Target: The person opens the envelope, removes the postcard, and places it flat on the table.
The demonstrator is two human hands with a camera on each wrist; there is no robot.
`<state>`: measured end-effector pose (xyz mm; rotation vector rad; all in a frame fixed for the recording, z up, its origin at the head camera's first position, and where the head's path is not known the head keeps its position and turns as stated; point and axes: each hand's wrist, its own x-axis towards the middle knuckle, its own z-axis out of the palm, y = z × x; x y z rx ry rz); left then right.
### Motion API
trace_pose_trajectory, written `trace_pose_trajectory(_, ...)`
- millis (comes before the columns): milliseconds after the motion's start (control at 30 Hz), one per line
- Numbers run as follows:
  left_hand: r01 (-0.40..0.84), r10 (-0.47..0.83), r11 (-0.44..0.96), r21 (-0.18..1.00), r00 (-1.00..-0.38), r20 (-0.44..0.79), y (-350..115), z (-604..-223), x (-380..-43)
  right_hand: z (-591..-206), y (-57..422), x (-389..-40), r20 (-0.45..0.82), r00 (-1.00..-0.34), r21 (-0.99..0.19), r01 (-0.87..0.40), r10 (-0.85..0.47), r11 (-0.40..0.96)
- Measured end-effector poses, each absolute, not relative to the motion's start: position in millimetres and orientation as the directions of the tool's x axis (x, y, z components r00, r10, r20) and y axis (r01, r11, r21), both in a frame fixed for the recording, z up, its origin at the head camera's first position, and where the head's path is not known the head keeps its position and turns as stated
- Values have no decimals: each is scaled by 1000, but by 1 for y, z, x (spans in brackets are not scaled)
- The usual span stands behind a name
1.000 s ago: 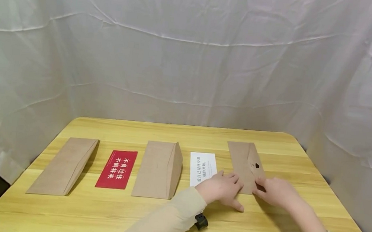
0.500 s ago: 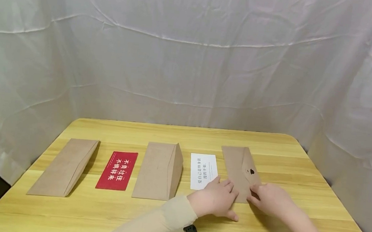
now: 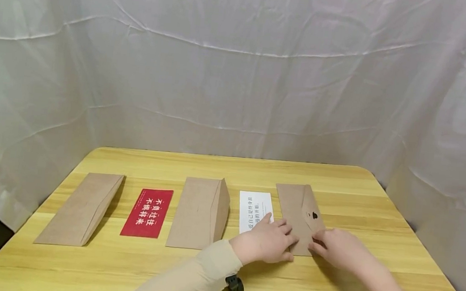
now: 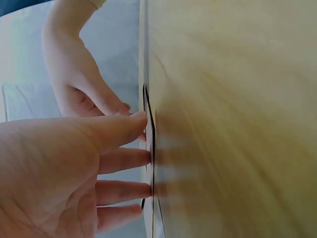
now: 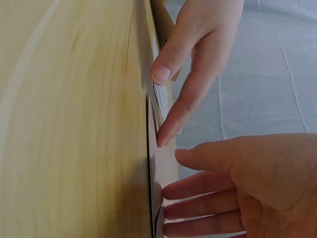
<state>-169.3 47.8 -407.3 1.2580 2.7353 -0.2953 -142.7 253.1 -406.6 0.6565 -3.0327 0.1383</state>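
Observation:
A brown kraft envelope (image 3: 295, 203) with a small dark mark on its flap lies at the right of the table, flap side up. My left hand (image 3: 267, 242) rests its fingertips at the envelope's lower left edge, its wrist side over the near end of a white printed card (image 3: 254, 208). In the left wrist view the fingers of that hand stretch out against the envelope's edge. My right hand (image 3: 343, 250) touches the lower right edge; in the right wrist view its fingers (image 5: 198, 203) reach straight to the paper, the thumb apart from them.
Left of the white card lie a second kraft envelope (image 3: 193, 212) with its flap raised, a red printed card (image 3: 147, 212) and a third envelope (image 3: 79, 208) with a lifted flap. Pale curtains (image 3: 238, 90) hang behind and beside the wooden table (image 3: 119, 275).
The right-hand envelope has slid slightly left and nearer to me, both hands moving with it. My left hand has then shifted a little further left along its edge.

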Motion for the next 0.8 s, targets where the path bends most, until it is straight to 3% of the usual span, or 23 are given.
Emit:
trace_pose_trajectory(367, 777, 749, 618, -121, -629, -208, 44, -410, -174, -414, 266, -154, 163, -888, -96, -449, -430, 889)
trace_pose_trajectory(800, 783, 755, 616, -88, -618, -218, 44, -412, -176, -418, 279, -160, 156, -902, -146, -425, -403, 893)
